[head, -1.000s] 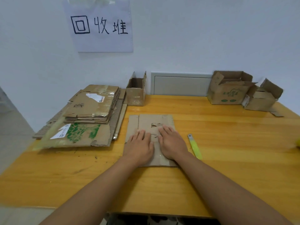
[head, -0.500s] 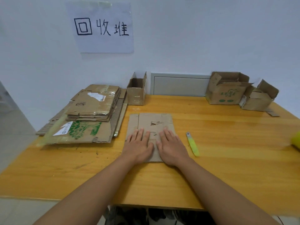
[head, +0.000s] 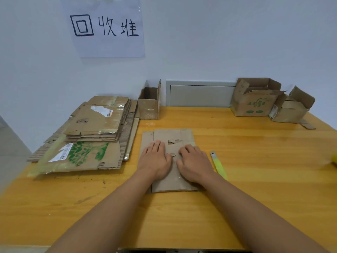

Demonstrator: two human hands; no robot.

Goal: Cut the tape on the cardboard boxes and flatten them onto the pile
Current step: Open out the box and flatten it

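A flattened brown cardboard box [head: 173, 136] lies in the middle of the wooden table [head: 255, 161]. My left hand [head: 155, 161] and my right hand [head: 194, 164] press flat on it side by side, fingers straight, palms down. The pile of flattened cartons [head: 87, 136] sits at the table's left, its bottom sheet printed green. A yellow-handled utility knife [head: 218, 166] lies on the table just right of my right hand, untouched.
A small open box [head: 149, 105] stands against the wall behind the flat sheet. Two open boxes [head: 255, 99] [head: 291, 108] stand at the back right. A paper sign [head: 105, 28] hangs on the wall. A yellow object [head: 334, 159] shows at the right edge.
Both hands stay pressed on the flattened box, sliding slightly toward me over it. The view has shifted a little; nothing else has moved.
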